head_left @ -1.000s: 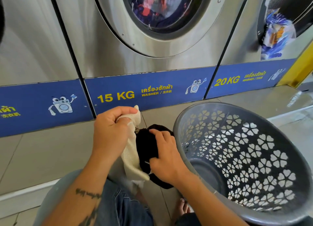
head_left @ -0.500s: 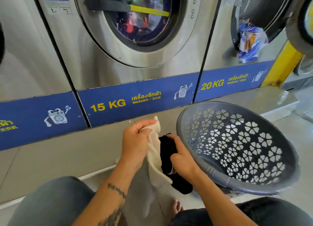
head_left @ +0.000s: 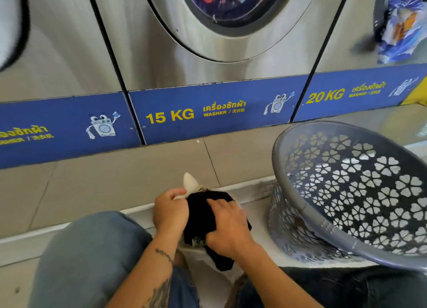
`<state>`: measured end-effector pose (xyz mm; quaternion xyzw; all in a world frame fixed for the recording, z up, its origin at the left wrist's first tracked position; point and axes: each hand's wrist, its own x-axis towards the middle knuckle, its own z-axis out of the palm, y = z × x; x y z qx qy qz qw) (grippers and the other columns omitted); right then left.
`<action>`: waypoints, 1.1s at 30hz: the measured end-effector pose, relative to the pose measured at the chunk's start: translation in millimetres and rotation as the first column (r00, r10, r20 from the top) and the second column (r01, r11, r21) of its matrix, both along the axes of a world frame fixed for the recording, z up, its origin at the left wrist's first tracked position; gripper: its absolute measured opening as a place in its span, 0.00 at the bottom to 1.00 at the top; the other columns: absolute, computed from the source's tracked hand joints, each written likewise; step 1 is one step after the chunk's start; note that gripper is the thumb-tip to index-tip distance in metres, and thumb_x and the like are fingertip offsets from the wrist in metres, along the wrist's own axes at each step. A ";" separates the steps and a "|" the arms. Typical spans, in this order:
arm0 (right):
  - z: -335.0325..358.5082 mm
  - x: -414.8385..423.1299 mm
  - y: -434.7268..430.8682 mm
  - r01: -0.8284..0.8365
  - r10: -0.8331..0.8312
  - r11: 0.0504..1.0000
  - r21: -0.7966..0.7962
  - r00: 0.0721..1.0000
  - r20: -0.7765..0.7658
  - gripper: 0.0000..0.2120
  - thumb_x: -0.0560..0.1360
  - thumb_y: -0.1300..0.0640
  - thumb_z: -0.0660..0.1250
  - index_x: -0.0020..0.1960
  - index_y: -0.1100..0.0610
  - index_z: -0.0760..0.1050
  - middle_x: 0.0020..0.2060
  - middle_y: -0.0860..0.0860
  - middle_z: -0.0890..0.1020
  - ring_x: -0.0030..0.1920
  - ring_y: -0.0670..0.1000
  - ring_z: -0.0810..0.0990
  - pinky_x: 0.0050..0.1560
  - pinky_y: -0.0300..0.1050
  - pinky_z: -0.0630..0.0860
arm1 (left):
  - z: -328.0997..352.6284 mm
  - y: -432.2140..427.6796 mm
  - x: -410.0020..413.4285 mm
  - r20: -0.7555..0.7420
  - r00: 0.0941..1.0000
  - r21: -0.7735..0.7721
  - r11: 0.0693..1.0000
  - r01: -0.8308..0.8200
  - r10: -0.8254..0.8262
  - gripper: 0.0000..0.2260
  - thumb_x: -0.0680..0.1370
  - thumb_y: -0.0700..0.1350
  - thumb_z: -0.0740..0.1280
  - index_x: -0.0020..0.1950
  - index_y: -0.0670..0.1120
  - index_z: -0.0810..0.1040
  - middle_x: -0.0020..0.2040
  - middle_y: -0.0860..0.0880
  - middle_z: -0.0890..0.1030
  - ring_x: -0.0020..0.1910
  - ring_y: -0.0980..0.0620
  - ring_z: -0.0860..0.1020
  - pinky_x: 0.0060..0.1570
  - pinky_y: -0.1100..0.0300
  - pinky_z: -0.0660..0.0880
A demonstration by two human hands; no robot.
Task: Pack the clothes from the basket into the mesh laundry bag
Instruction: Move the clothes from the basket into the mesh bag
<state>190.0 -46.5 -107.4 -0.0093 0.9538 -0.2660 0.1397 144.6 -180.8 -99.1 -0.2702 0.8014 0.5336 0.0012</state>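
Note:
My left hand (head_left: 169, 211) pinches the rim of a cream mesh laundry bag (head_left: 190, 184), which hangs between my knees. A black garment (head_left: 199, 211) fills the bag's mouth, and my right hand (head_left: 227, 228) presses on it with fingers closed over the cloth. Part of the black cloth spills out under my right wrist. To the right, the grey plastic basket (head_left: 298, 206) with flower-shaped holes lies tilted toward me, and I see no clothes inside it.
Steel washing machines (head_left: 219, 53) with blue 15 KG and 20 KG labels stand in front on a tiled step (head_left: 115, 180). A blue patterned cloth (head_left: 399, 25) hangs from the right machine's open drum. My jeans-clad knees (head_left: 92, 257) flank the bag.
Both hands and the bag have dropped lower toward my lap. My right hand has pushed the black garment further into the bag's mouth.

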 end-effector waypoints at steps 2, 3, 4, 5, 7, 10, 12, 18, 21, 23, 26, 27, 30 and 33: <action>-1.8 -3.4 -3.5 0.025 -0.022 0.989 0.144 1.000 -0.022 0.43 0.61 0.45 0.60 0.77 0.43 0.59 0.76 0.53 0.59 0.74 0.62 0.58 0.72 0.61 0.60 | -3.3 -4.9 -1.1 -0.004 1.000 0.011 1.000 -0.019 0.019 0.17 0.73 0.35 0.61 0.50 0.54 0.84 0.47 0.52 0.81 0.45 0.48 0.79 0.44 0.56 0.77; -4.0 -5.7 -4.1 0.040 -0.042 0.990 0.138 0.999 0.014 0.44 0.61 0.45 0.60 0.78 0.42 0.57 0.77 0.54 0.55 0.75 0.63 0.55 0.73 0.63 0.59 | -5.8 -6.5 -1.8 -0.010 1.000 0.020 0.999 -0.026 0.026 0.17 0.74 0.36 0.61 0.50 0.54 0.84 0.48 0.53 0.81 0.46 0.48 0.78 0.46 0.56 0.77; -7.9 -8.5 -4.1 0.037 -0.044 0.994 0.104 0.997 0.061 0.44 0.62 0.46 0.60 0.79 0.42 0.55 0.77 0.54 0.54 0.75 0.63 0.55 0.73 0.63 0.60 | -8.6 -7.9 -2.7 -0.018 0.999 0.023 0.999 -0.034 0.034 0.16 0.74 0.36 0.62 0.51 0.53 0.84 0.48 0.53 0.81 0.47 0.49 0.78 0.47 0.56 0.76; -10.4 -10.4 -5.6 0.022 -0.028 0.998 0.058 0.994 0.104 0.44 0.64 0.47 0.61 0.79 0.44 0.54 0.77 0.55 0.57 0.74 0.64 0.58 0.72 0.62 0.63 | -11.1 -9.0 -3.8 -0.025 0.999 0.022 0.999 -0.043 0.044 0.15 0.74 0.37 0.63 0.50 0.53 0.84 0.48 0.53 0.82 0.47 0.50 0.78 0.47 0.57 0.76; -16.9 -15.0 -10.6 -0.022 0.025 0.999 -0.026 0.994 0.103 0.41 0.67 0.52 0.63 0.80 0.49 0.56 0.74 0.55 0.64 0.72 0.62 0.64 0.70 0.57 0.68 | -15.7 -9.8 -6.7 -0.028 0.997 0.016 0.997 -0.069 0.070 0.12 0.75 0.39 0.64 0.48 0.53 0.84 0.47 0.53 0.82 0.46 0.50 0.78 0.47 0.57 0.76; -20.1 -25.1 -24.2 -0.138 0.141 0.988 -0.076 0.989 0.041 0.34 0.68 0.59 0.63 0.75 0.59 0.66 0.70 0.56 0.71 0.72 0.61 0.66 0.73 0.53 0.64 | -18.5 -7.9 -12.0 -0.059 0.994 0.032 0.995 -0.092 0.093 0.09 0.76 0.41 0.66 0.45 0.52 0.85 0.45 0.54 0.83 0.46 0.49 0.79 0.48 0.55 0.78; -23.0 -36.3 -27.5 -0.204 0.207 0.978 -0.037 0.971 0.121 0.32 0.69 0.60 0.61 0.74 0.64 0.66 0.72 0.59 0.70 0.75 0.60 0.63 0.78 0.46 0.52 | -15.0 -4.4 -15.3 -0.118 0.990 0.062 0.996 -0.071 0.078 0.09 0.76 0.41 0.66 0.42 0.53 0.83 0.43 0.55 0.83 0.43 0.52 0.79 0.42 0.59 0.76; -54.4 -75.1 4.5 -0.022 0.043 0.998 -0.065 0.939 0.342 0.20 0.79 0.60 0.59 0.71 0.58 0.71 0.67 0.58 0.77 0.68 0.61 0.73 0.71 0.53 0.69 | -9.6 6.8 -15.0 -0.225 0.973 0.093 0.995 -0.027 0.047 0.11 0.78 0.39 0.64 0.45 0.51 0.84 0.43 0.59 0.83 0.44 0.62 0.78 0.42 0.64 0.73; -55.3 -91.0 6.1 0.091 -0.042 0.990 -0.105 0.915 0.401 0.20 0.83 0.54 0.54 0.71 0.57 0.72 0.67 0.58 0.77 0.68 0.60 0.74 0.70 0.53 0.69 | -10.7 10.9 -17.0 -0.234 0.970 0.052 0.997 -0.054 0.065 0.11 0.78 0.40 0.63 0.47 0.50 0.84 0.43 0.59 0.82 0.44 0.62 0.78 0.43 0.63 0.72; -49.0 -95.8 5.3 0.148 -0.071 0.975 -0.164 0.913 0.403 0.20 0.84 0.52 0.52 0.72 0.56 0.71 0.67 0.56 0.77 0.68 0.58 0.73 0.67 0.48 0.69 | -12.2 12.4 -17.9 -0.226 0.972 0.055 0.997 -0.057 0.068 0.10 0.79 0.41 0.63 0.48 0.50 0.84 0.44 0.59 0.82 0.45 0.60 0.78 0.45 0.61 0.73; -43.6 -89.9 18.3 0.249 -0.168 0.939 -0.239 0.934 0.314 0.18 0.78 0.54 0.59 0.65 0.48 0.76 0.58 0.51 0.82 0.60 0.56 0.79 0.61 0.47 0.74 | -14.8 11.6 -18.8 -0.190 0.980 0.043 0.998 -0.044 0.051 0.10 0.78 0.42 0.63 0.50 0.50 0.84 0.46 0.56 0.83 0.47 0.55 0.79 0.46 0.60 0.72; -43.5 -84.0 25.1 0.297 -0.214 0.915 -0.272 0.931 0.297 0.17 0.75 0.55 0.61 0.62 0.46 0.78 0.54 0.48 0.83 0.56 0.54 0.81 0.59 0.48 0.76 | -14.8 11.5 -18.6 -0.185 0.982 0.029 0.999 -0.037 0.042 0.10 0.78 0.42 0.63 0.50 0.50 0.84 0.45 0.56 0.82 0.47 0.54 0.79 0.46 0.60 0.72; -40.0 -66.9 44.8 0.340 -0.261 0.883 -0.323 0.928 0.264 0.15 0.74 0.59 0.65 0.49 0.38 0.77 0.45 0.40 0.82 0.51 0.49 0.81 0.56 0.47 0.77 | -13.2 14.5 -17.3 -0.181 0.984 -0.013 1.000 -0.007 0.004 0.09 0.79 0.42 0.63 0.48 0.51 0.82 0.44 0.56 0.81 0.45 0.53 0.77 0.45 0.62 0.69; -28.0 -55.3 57.1 0.282 -0.206 0.895 -0.346 0.949 0.241 0.17 0.73 0.58 0.68 0.55 0.38 0.75 0.50 0.39 0.81 0.57 0.49 0.79 0.61 0.48 0.75 | -12.8 19.8 -15.7 -0.178 0.982 -0.094 0.995 0.041 -0.058 0.09 0.80 0.44 0.62 0.49 0.51 0.82 0.43 0.55 0.80 0.44 0.53 0.76 0.43 0.61 0.68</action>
